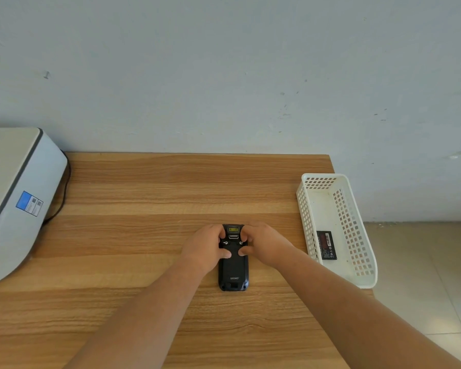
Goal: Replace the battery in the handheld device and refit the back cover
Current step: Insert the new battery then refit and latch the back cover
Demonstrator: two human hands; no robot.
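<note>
Spare battery [327,245] sits in the white basket [367,267] at the wooden bench [144,187] edge, left hand [206,247] and right hand [264,245] pinching the face-down handheld device [233,270].

Even, soft daylight; no hard highlights, source not visible. Wall [250,62] reads as a flat pale blue-grey with a cool cast. Wooden table [144,195] is evenly lit and its grain is crisp at mid-frame. Shadows are faint: a soft dark edge under the black handheld device [233,267] and under the grey machine [19,198] at left. White basket [338,227] is bright but not blown out, its holes distinct. Wide-angle bend shows: the table's sides splay and the forearms stretch large toward the bottom corners. Slight softness and compression smear on the forearms; print on the device is barely legible.
</note>
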